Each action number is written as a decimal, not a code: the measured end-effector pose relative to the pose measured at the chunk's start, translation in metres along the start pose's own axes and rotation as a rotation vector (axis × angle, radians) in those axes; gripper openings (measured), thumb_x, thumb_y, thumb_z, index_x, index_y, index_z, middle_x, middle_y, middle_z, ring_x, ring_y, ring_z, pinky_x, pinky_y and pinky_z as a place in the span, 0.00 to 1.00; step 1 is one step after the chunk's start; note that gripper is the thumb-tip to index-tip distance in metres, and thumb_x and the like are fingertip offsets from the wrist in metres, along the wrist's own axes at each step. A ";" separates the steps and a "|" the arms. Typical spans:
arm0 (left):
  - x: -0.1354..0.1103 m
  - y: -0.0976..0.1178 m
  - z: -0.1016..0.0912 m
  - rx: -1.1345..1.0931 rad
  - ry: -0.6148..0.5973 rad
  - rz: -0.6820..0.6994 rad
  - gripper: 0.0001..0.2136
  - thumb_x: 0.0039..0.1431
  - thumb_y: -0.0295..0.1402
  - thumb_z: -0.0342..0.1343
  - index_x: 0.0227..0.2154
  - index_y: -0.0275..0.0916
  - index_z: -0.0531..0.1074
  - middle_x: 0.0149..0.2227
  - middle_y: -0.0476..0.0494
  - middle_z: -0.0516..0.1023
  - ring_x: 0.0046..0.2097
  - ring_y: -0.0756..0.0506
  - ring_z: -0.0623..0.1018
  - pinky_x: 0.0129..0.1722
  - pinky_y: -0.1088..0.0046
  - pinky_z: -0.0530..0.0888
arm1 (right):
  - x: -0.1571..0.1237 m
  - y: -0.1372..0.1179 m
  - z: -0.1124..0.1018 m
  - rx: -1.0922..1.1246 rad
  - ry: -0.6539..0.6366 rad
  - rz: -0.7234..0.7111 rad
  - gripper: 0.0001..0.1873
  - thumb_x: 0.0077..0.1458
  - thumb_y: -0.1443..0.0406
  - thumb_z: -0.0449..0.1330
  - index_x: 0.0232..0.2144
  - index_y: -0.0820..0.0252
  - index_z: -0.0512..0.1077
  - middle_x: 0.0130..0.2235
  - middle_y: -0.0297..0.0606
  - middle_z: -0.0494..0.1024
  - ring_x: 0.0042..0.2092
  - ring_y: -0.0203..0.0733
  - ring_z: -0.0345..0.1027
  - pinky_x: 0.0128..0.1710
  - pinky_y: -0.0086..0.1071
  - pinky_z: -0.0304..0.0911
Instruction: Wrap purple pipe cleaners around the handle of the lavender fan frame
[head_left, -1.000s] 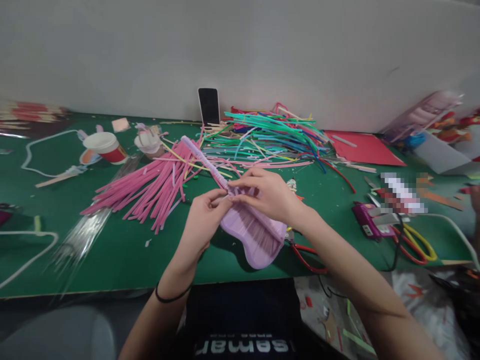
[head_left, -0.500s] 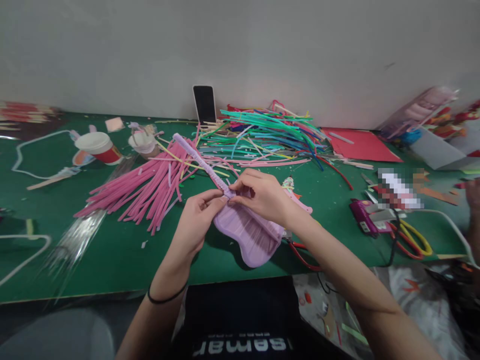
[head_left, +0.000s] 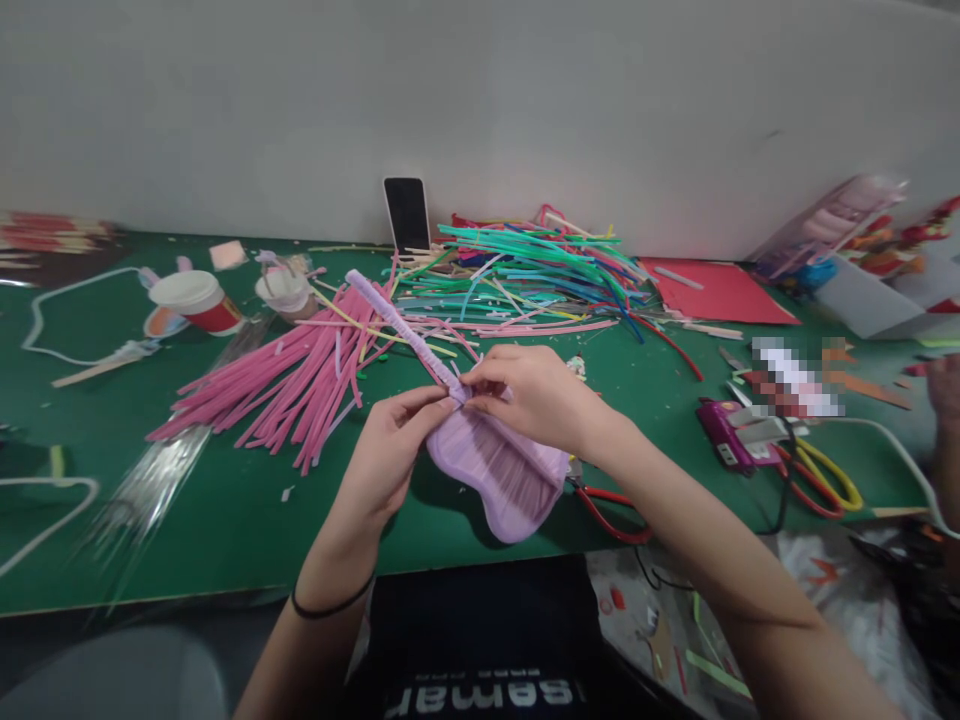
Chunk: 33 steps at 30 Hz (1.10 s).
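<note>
A lilac guitar-shaped craft piece is held tilted above the green table, its wrapped neck pointing up and to the left. My left hand pinches the joint between neck and body from the left, thumb and forefinger closed on it. From the right, my right hand closes its fingertips on the same joint and hides part of the body's upper edge. Whether a thin strand lies between the right fingertips is too small to tell. Pliers with red handles lie just right of the body.
Pink pipe cleaners spread at left beside thin clear wires. Behind lie green and blue pipe cleaners and a propped phone. A paper cup stands left. Rightward are a purple device, scissors and another person's hand.
Both hands keep their pinch at the joint of the lilac piece, with only slight finger movement. The whole view has shifted a little.
</note>
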<state>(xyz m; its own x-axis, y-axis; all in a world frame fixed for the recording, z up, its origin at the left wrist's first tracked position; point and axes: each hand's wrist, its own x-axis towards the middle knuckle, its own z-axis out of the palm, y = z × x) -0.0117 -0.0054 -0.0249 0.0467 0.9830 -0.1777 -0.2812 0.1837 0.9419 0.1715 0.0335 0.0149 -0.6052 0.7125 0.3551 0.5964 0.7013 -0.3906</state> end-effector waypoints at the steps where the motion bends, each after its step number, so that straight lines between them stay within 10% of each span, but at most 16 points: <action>1: 0.000 0.000 0.000 -0.014 -0.003 -0.007 0.11 0.43 0.35 0.72 0.30 0.35 0.83 0.29 0.44 0.82 0.34 0.47 0.77 0.34 0.75 0.71 | -0.001 -0.001 0.000 -0.015 0.001 -0.006 0.06 0.56 0.69 0.68 0.38 0.60 0.81 0.34 0.39 0.80 0.35 0.41 0.72 0.37 0.34 0.65; 10: -0.001 0.007 0.004 -0.084 0.021 -0.037 0.08 0.46 0.36 0.68 0.28 0.37 0.83 0.31 0.44 0.83 0.31 0.47 0.77 0.25 0.78 0.71 | -0.007 -0.011 -0.003 -0.173 0.059 -0.022 0.06 0.59 0.67 0.66 0.38 0.66 0.79 0.38 0.47 0.81 0.40 0.48 0.76 0.40 0.39 0.71; 19: -0.032 0.034 0.013 0.254 0.054 0.520 0.12 0.64 0.37 0.61 0.48 0.50 0.82 0.47 0.47 0.85 0.47 0.41 0.83 0.45 0.67 0.82 | -0.014 -0.020 0.013 0.409 0.597 -0.052 0.13 0.65 0.64 0.61 0.51 0.52 0.74 0.47 0.38 0.83 0.45 0.40 0.79 0.46 0.34 0.76; 25: -0.025 0.007 0.021 0.464 0.173 0.844 0.15 0.59 0.27 0.66 0.48 0.45 0.80 0.47 0.48 0.84 0.46 0.45 0.82 0.44 0.71 0.82 | -0.019 -0.009 0.041 0.800 0.572 0.048 0.13 0.63 0.59 0.63 0.49 0.53 0.74 0.48 0.41 0.82 0.49 0.43 0.79 0.47 0.36 0.77; 33: -0.014 -0.006 0.026 0.547 0.180 0.922 0.08 0.60 0.25 0.64 0.42 0.40 0.78 0.48 0.43 0.82 0.50 0.44 0.81 0.47 0.68 0.80 | -0.024 -0.004 0.044 0.945 0.621 0.278 0.10 0.53 0.58 0.70 0.37 0.54 0.79 0.37 0.36 0.85 0.39 0.41 0.81 0.42 0.34 0.78</action>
<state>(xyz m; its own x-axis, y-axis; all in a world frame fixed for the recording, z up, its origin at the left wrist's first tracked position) 0.0142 -0.0205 -0.0203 -0.1172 0.7368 0.6658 0.3314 -0.6030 0.7256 0.1602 0.0127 -0.0293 0.0028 0.9119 0.4104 -0.1208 0.4077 -0.9051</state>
